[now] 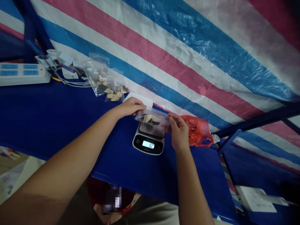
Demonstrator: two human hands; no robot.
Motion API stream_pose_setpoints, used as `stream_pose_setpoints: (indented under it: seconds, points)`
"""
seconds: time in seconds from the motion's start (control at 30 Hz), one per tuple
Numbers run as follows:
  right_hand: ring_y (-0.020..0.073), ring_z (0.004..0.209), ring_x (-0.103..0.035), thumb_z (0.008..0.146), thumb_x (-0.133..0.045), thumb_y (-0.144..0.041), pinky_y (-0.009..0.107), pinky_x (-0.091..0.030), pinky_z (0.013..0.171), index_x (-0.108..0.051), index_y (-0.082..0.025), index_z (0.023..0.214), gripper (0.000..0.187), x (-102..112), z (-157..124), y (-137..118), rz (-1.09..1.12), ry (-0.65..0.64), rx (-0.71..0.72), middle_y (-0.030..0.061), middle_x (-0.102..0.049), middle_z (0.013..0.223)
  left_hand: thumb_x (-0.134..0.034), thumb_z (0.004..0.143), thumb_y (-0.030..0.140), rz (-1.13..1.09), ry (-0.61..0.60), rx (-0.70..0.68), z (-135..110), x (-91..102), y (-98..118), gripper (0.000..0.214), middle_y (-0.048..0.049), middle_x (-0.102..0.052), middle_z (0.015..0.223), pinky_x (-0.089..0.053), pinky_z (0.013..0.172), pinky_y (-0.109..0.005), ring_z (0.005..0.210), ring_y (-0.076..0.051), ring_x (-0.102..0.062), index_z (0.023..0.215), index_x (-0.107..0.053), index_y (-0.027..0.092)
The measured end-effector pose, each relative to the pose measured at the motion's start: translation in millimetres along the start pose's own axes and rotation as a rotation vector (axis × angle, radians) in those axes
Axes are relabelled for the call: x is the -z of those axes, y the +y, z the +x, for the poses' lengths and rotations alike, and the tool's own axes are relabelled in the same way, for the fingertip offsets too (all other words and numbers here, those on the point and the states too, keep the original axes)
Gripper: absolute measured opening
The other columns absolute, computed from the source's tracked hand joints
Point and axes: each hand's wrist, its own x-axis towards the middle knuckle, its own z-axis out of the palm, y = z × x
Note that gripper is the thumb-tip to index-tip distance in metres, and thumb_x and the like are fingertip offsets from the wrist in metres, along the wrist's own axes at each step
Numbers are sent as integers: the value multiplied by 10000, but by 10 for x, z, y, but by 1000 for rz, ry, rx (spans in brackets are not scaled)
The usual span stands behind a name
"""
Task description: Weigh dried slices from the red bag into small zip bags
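A small clear plastic bag (pixel 152 118) with pale, dark-edged pieces inside is held just above a small digital scale (pixel 148 138) on the blue table (pixel 58 118). My left hand (pixel 131 107) pinches the bag's left end. My right hand (pixel 177 131) pinches its right end, fingers closed on the plastic. The scale's lit display (pixel 148 144) shows digits. I cannot tell whether the bag touches the scale's platform.
Filled clear bags (pixel 106 82) lie at the back left, beside a white power strip (pixel 22 73) and cables. A white paper slip (pixel 140 98) lies behind my left hand. A red plastic bag (pixel 198 130) sits right of the scale. A striped tarp (pixel 187 47) hangs behind the table.
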Motion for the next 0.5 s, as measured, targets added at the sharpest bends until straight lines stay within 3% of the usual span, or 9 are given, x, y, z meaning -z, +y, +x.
stream_pose_setpoints:
  seconds: [0.13, 0.2, 0.3, 0.4, 0.5]
  points:
    - [175, 642, -714, 716, -800, -459, 301, -587, 561, -683, -222, 1069, 441, 94, 38, -121, -28, 35, -24, 47, -769, 1051, -637, 892, 369, -49, 52, 99, -30, -49, 100, 355, 4, -491, 532, -271, 473, -278, 430, -94, -407, 604, -537, 186]
    - [191, 641, -717, 732, -782, -467, 314, -595, 581, -677, -217, 1095, 453, 203, 89, -104, -164, 76, -32, 42, -770, 946, -679, 868, 450, 135, 104, 116, -2, -30, 45, 391, -17, -537, 564, -306, 513, -296, 483, -120, -455, 604, -563, 186]
    - [196, 572, -684, 827, -666, -542, 322, -571, 555, -689, -191, 1073, 429, 470, 178, -33, -493, 206, -30, 48, -745, 809, -659, 869, 492, 467, 356, 76, 94, 49, -152, 438, -38, -559, 580, -324, 578, -322, 569, -163, -501, 568, -560, 190]
    - [252, 679, -702, 893, -556, -503, 384, -567, 671, -716, -164, 856, 377, 835, 232, -26, -854, 319, -59, 118, -734, 800, -564, 912, 426, 520, 552, -14, 208, 125, -366, 404, -25, -531, 573, -315, 604, -326, 604, -174, -502, 578, -529, 200]
    - [397, 962, -689, 810, -612, -319, 536, -497, 907, -637, -181, 642, 219, 1216, 244, -84, -1080, 483, -88, 184, -701, 780, -535, 908, 406, 457, 628, -82, 294, 136, -491, 362, -10, -515, 581, -317, 614, -320, 613, -171, -498, 607, -518, 205]
